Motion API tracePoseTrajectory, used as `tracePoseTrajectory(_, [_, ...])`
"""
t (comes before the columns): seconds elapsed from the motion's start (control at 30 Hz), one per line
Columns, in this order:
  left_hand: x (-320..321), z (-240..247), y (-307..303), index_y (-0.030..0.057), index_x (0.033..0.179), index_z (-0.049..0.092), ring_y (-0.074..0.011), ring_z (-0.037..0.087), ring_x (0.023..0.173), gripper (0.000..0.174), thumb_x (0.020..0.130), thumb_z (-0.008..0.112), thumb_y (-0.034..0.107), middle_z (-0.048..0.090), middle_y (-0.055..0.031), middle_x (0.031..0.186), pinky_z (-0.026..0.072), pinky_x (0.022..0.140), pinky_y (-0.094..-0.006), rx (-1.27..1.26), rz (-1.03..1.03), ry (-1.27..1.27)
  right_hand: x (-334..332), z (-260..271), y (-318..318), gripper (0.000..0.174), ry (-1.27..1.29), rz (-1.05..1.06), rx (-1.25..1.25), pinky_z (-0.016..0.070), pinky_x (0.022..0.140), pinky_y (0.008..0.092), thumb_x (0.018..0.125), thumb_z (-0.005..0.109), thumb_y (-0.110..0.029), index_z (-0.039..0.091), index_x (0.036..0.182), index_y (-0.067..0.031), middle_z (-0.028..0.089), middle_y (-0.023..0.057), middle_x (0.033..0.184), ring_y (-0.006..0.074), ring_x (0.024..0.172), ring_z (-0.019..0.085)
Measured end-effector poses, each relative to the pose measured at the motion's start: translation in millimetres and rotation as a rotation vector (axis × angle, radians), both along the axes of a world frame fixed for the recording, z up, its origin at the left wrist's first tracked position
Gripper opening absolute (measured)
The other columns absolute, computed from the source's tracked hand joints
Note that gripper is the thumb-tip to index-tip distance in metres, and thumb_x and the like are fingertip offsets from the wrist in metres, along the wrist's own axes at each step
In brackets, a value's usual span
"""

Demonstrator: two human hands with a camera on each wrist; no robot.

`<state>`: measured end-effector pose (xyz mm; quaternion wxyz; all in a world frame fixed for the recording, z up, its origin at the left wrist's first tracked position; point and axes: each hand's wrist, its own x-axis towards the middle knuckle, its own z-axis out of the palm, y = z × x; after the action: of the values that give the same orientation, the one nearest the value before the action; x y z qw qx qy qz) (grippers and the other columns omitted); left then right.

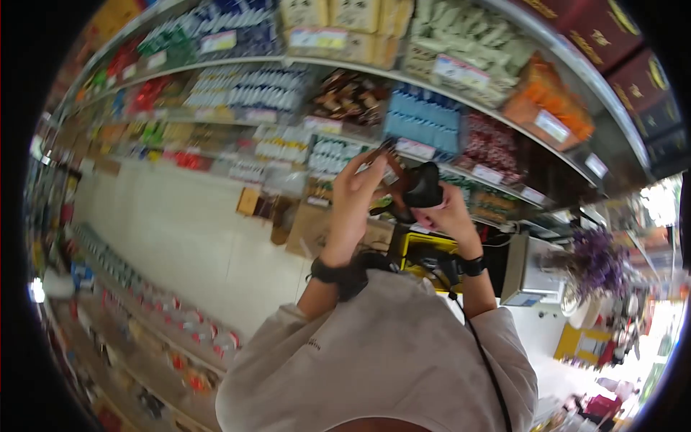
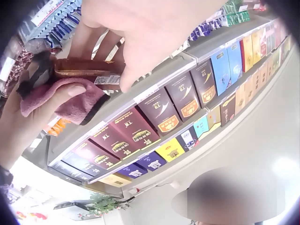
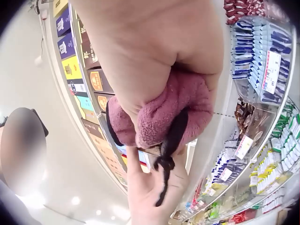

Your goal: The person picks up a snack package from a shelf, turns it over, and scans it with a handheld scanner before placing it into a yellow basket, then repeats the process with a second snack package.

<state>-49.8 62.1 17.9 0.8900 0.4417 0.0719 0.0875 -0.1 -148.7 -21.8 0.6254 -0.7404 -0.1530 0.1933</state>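
Observation:
Both hands meet in front of the shelves at chest height. My left hand (image 1: 351, 198) holds one end of a glossy brown packet (image 2: 77, 70) between its thumb and fingers; a white barcode label shows on it. My right hand (image 1: 452, 214) grips a fuzzy pink cloth (image 3: 171, 110) with black edging, its thumb pressing the cloth against the packet in the left wrist view. A knotted black strip (image 3: 165, 161) dangles from the cloth. In the right wrist view the cloth hides most of the packet.
Tilted shelves hold bags of small packets, such as blue packets (image 1: 423, 119) and brown-wrapped ones (image 1: 349, 97). Boxed goods (image 2: 161, 110) line another shelf. Below the hands is a yellow crate (image 1: 407, 252), with a cardboard box (image 1: 309, 229) beside it. Purple flowers (image 1: 597, 255) stand at the right.

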Motion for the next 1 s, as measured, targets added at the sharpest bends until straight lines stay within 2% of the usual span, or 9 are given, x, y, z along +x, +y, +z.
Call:
tracePoseTrajectory(0.1, [7.1,-2.5,2.0,-0.0002,0.122,0.062,-0.0145,0.070,0.093,0.035,0.100,0.068,0.026,0.072,-0.0066,0.103,0.0585,0.081,-0.0315,0.085,0.061,0.020,3.5,30.6,14.0,0.032,0.105,0.055,0.232,0.0363,0.044,0.0223,0.089,0.075,-0.003,0.063,0.118,0.0014,0.062,-0.0002,0.068,0.0045,0.051,0.053])
tracePoseTrajectory(0.17, [12.4,-1.2,-0.6,0.0007,0.120,0.063,-0.0139,0.069,0.094,0.033,0.099,0.068,0.026,0.073,-0.0054,0.101,0.0579,0.081,-0.0310,0.052,0.096,0.006,12.8,25.5,20.0,0.026,0.025,0.038,0.212,0.0343,0.043,0.0223,0.091,0.072,-0.004,0.064,0.116,0.0003,0.062,-0.0002,0.069,0.0044,0.049,0.051])
tracePoseTrajectory(0.27, [21.2,-5.5,-0.4,0.0022,0.119,0.063,-0.0081,0.064,0.098,0.032,0.099,0.068,0.028,0.068,-0.0040,0.107,0.0587,0.075,-0.0283,0.115,0.146,0.077,28.8,15.5,22.4,0.019,-0.069,0.041,0.232,0.0321,0.043,0.0221,0.095,0.069,-0.006,0.065,0.112,-0.0001,0.062,-0.0005,0.071,0.0045,0.048,0.049])
tracePoseTrajectory(0.33, [23.9,2.5,-4.3,0.0016,0.122,0.062,-0.0090,0.065,0.098,0.035,0.099,0.068,0.027,0.069,-0.0040,0.108,0.0601,0.074,-0.0299,0.152,0.182,0.073,33.9,10.0,24.0,0.018,-0.118,0.037,0.281,0.0318,0.042,0.0221,0.095,0.069,-0.006,0.065,0.112,0.0000,0.061,-0.0010,0.070,0.0046,0.048,0.049])
tracePoseTrajectory(0.53, [35.7,7.5,-11.4,0.0028,0.127,0.060,-0.0108,0.066,0.101,0.038,0.099,0.069,0.026,0.069,-0.0034,0.113,0.0622,0.076,-0.0330,0.171,0.229,0.035,39.0,15.5,17.0,0.015,0.008,-0.006,0.393,0.0319,0.042,0.0221,0.098,0.066,-0.007,0.062,0.111,-0.0001,0.058,-0.0021,0.067,0.0042,0.047,0.049])
tracePoseTrajectory(0.63, [42.4,1.4,-12.8,0.0035,0.128,0.060,-0.0129,0.066,0.103,0.036,0.098,0.069,0.022,0.069,-0.0040,0.115,0.0622,0.078,-0.0333,0.157,0.257,0.016,46.1,12.0,12.8,0.011,0.049,0.080,0.408,0.0315,0.041,0.0225,0.099,0.065,-0.008,0.059,0.105,-0.0006,0.057,-0.0020,0.065,0.0044,0.047,0.049])
tracePoseTrajectory(0.77, [53.3,-6.2,-19.7,0.0031,0.127,0.060,-0.0141,0.067,0.103,0.032,0.097,0.069,0.013,0.069,-0.0049,0.114,0.0623,0.081,-0.0344,0.168,0.150,-0.053,40.2,8.5,14.2,0.011,0.083,0.064,0.358,0.0325,0.041,0.0233,0.098,0.067,-0.009,0.059,0.094,-0.0018,0.057,-0.0016,0.062,0.0054,0.046,0.049])
tracePoseTrajectory(0.93, [50.8,3.9,-18.3,-0.0001,0.126,0.060,-0.0145,0.066,0.103,0.033,0.095,0.070,0.006,0.068,-0.0074,0.114,0.0634,0.080,-0.0330,0.487,0.089,-0.227,46.3,8.1,-18.6,0.014,0.031,-0.007,0.272,0.0362,0.042,0.0227,0.094,0.070,-0.008,0.062,0.100,0.0013,0.061,0.0003,0.065,0.0062,0.048,0.053])
tracePoseTrajectory(1.0, [47.6,9.5,-22.0,-0.0023,0.126,0.060,-0.0142,0.066,0.102,0.033,0.095,0.069,0.004,0.067,-0.0081,0.115,0.0635,0.079,-0.0315,0.365,0.092,-0.255,48.2,9.9,-38.0,0.015,0.040,-0.042,0.227,0.0367,0.042,0.0226,0.092,0.070,-0.006,0.063,0.102,0.0025,0.060,0.0002,0.065,0.0064,0.048,0.053])
